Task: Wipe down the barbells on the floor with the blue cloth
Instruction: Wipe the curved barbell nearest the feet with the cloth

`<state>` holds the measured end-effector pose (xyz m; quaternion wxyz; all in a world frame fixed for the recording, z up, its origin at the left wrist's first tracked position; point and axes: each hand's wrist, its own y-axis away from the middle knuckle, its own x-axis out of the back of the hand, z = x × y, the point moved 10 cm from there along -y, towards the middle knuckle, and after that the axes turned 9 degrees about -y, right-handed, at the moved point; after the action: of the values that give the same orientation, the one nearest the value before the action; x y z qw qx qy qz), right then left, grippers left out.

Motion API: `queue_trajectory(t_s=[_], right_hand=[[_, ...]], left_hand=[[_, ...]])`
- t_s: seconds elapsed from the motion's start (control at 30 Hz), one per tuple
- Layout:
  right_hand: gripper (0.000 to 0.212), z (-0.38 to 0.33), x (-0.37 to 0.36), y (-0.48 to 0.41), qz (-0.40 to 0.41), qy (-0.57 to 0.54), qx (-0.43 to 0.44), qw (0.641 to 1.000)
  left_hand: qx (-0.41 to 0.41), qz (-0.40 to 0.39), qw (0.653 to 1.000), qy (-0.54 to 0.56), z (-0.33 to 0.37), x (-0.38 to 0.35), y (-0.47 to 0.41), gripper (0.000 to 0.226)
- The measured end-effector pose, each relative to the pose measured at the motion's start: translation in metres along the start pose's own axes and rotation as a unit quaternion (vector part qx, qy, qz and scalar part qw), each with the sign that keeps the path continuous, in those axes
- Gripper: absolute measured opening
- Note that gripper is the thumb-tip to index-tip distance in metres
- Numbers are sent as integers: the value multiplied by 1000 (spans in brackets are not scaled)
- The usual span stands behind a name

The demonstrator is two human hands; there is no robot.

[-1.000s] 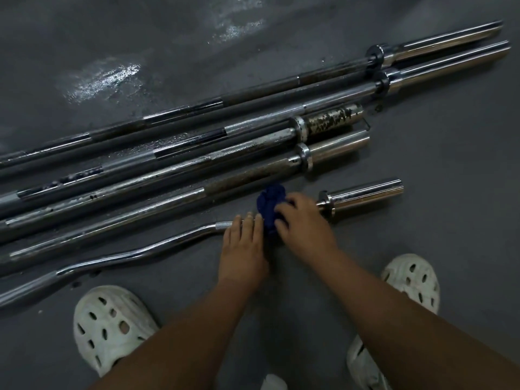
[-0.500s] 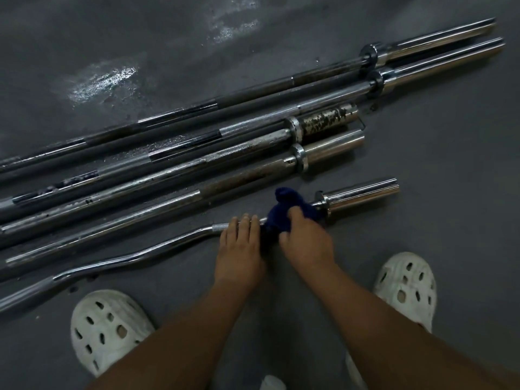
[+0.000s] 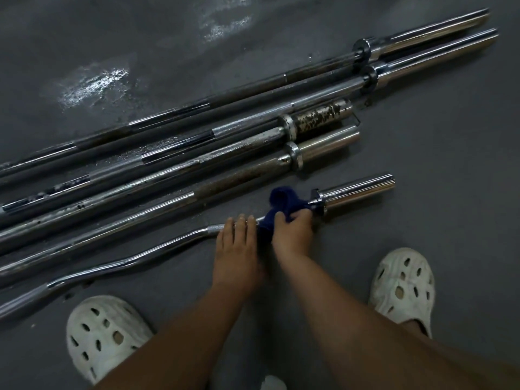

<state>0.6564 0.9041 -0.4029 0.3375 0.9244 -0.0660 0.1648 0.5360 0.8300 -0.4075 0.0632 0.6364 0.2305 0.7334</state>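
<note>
Five bars (image 3: 219, 155) on floor (image 3: 422, 164). Right hand (image 3: 292, 233) clenches cloth (image 3: 281, 198) round the nearest, the curl bar (image 3: 126, 260). Cloth bunches out at the fist's 12 o'clock, sleeve (image 3: 357, 190) at 2. Left hand (image 3: 236, 249) at 9, fingers straight, flat on shaft.

head camera looks down, near the barbells (image 3: 230, 152).

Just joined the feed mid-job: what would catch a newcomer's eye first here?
The blue cloth, bunched round the curved bar in the foreground, gripped by the right hand while the left hand rests flat on the bar beside it. Beyond lie four straight barbells side by side on the grey floor, one with a rust-spotted sleeve.
</note>
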Motion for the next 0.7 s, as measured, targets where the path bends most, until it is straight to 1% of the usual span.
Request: queue_trajectory(t_s=[0.03, 0.07, 0.1, 0.17, 0.2, 0.23, 0.27, 0.3, 0.33, 0.37, 0.4, 0.47, 0.5, 0.53, 0.57, 0.63, 0.67, 0.7], right_hand=[[17, 3, -6, 3, -47, 52, 15, 997], [18, 5, -7, 1, -72, 67, 19, 995], [20, 1, -1, -6, -66, 50, 28, 996], [25, -9, 20, -19, 10, -46, 17, 999], [25, -13, 25, -20, 40, -62, 20, 997], [25, -20, 22, -17, 42, -18, 51, 998], [25, -28, 10, -14, 18, 75, 107, 991], [26, -31, -7, -10, -30, 167, 166, 971], [30, -29, -21, -4, -85, 243, 204, 944], [33, -27, -23, -5, -111, 285, 215, 927], [36, -27, -13, -15, -98, 295, 201, 929], [39, -25, 20, -35, -12, 256, 138, 957], [40, -22, 25, -36, 8, 261, 124, 957], [40, -22, 20, -31, -3, 290, 135, 948], [39, -22, 10, -22, -31, 308, 157, 938], [37, -18, -4, -10, -93, 305, 194, 928], [40, -19, -2, -8, -101, 283, 198, 933], [42, -18, 5, -11, -85, 244, 179, 949]], left_hand=[[3, 1, 1000, -2, 0, 0, 0, 96], [4, 3, 1000, -2, 0, 0, 0, 97], [1, 3, 1000, 0, 1, 1, 0, 97], [-7, -4, 1000, 6, 1, 2, 0, 94], [-8, -6, 1000, 9, 1, 3, 1, 93], [-6, -5, 1000, 12, 0, 4, 1, 91], [-5, -2, 1000, 14, 0, 5, 1, 89], [-4, -1, 1000, 14, 0, 5, 1, 88], [-4, -5, 1000, 12, 0, 4, 1, 88], [-4, -11, 1000, 10, -1, 4, 2, 90], [-7, -14, 1000, 7, -1, 3, 1, 91], [-10, -14, 1000, 12, -2, 4, 0, 95], [-11, -11, 1000, 16, -2, 5, 0, 95], [-12, -7, 1000, 18, -3, 5, 1, 96], [-14, -3, 1000, 19, -3, 5, 1, 95], [-15, 3, 1000, 17, -3, 5, 1, 94], [-16, 0, 1000, 13, -3, 5, 1, 94], [-17, -7, 1000, 8, -2, 5, 0, 94]])
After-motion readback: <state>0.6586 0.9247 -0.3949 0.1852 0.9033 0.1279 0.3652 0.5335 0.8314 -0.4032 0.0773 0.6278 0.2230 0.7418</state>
